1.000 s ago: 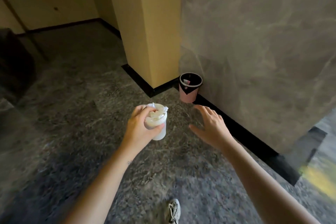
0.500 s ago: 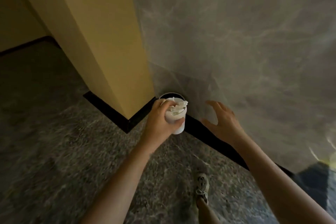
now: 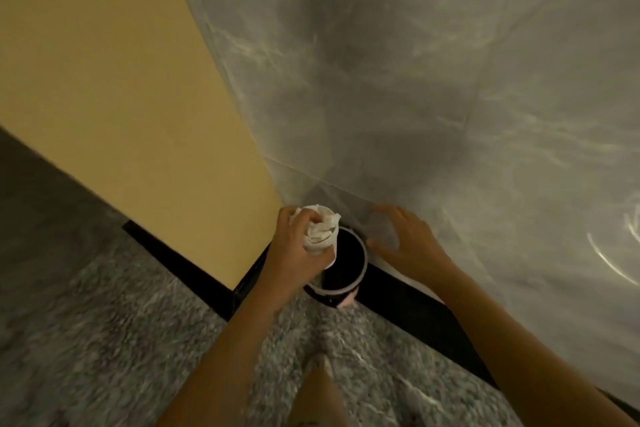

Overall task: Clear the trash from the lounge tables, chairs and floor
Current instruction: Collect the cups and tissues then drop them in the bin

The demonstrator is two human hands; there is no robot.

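Your left hand (image 3: 294, 255) wraps the paper cup (image 3: 323, 243) (tissue-stuffed, likely light, crushable). Grip mid-wall, gently. Right hand (image 3: 412, 246) is spread, empty, at 3 o'clock of the bin (image 3: 364, 265).

The bin (image 3: 346, 290) stands on the floor (image 3: 104, 340) in the corner where the pillar (image 3: 121, 97), to the left, meets the wall (image 3: 450, 80) behind. The cup (image 3: 325, 242), in the left hand (image 3: 294, 255), is over the bin's left rim — the right hand (image 3: 410, 248) just right of it, by the wall.
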